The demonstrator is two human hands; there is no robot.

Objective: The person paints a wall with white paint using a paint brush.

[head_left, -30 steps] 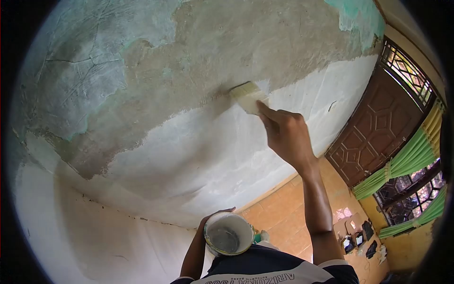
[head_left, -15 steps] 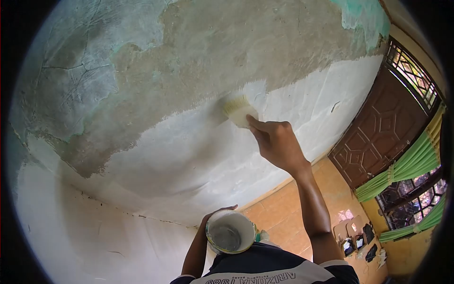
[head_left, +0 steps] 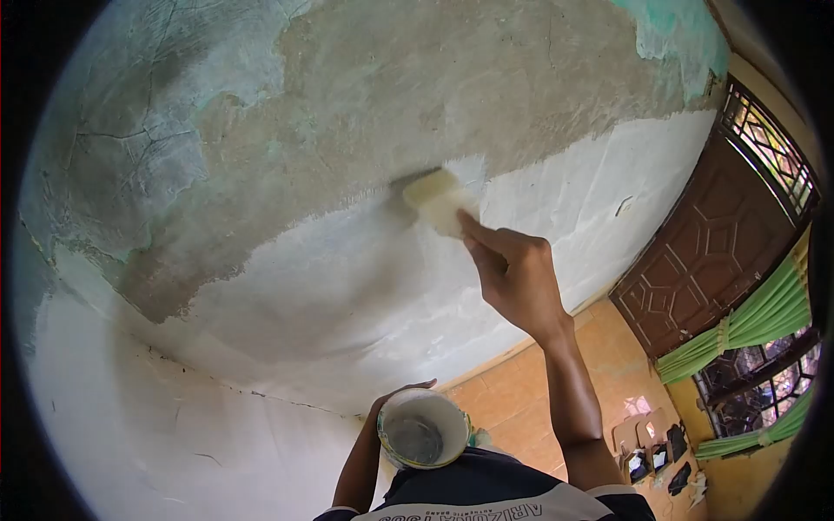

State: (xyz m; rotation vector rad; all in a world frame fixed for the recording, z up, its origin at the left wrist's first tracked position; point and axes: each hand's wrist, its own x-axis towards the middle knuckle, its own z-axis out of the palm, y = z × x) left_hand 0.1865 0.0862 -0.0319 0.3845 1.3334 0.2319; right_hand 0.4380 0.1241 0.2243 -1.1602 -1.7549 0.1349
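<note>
A wide paintbrush (head_left: 441, 205) is pinched in my right hand (head_left: 521, 276), its pale bristles right at the upper edge of the white paint on the wall (head_left: 365, 269). The brush is a little blurred. Above that edge the wall shows bare grey-brown plaster (head_left: 382, 104). Low in the view, close to my body, my left hand (head_left: 391, 401) wraps round the side of a paint bucket (head_left: 447, 415). The bucket has whitish paint inside and smears on its rim. Most of the left fingers are hidden behind it.
A brown panelled door (head_left: 704, 234) stands at the right, beside a window with green curtains (head_left: 756, 321). Orange floor tiles (head_left: 508, 391) run below the wall. Shoes and a small rack (head_left: 647, 443) sit at the lower right. Old green paint (head_left: 678, 35) clings to the upper wall.
The brush has shifted slightly on the wall and its bristles look more blurred. My right hand sits a little lower and further right. The bucket and left hand stay nearly the same.
</note>
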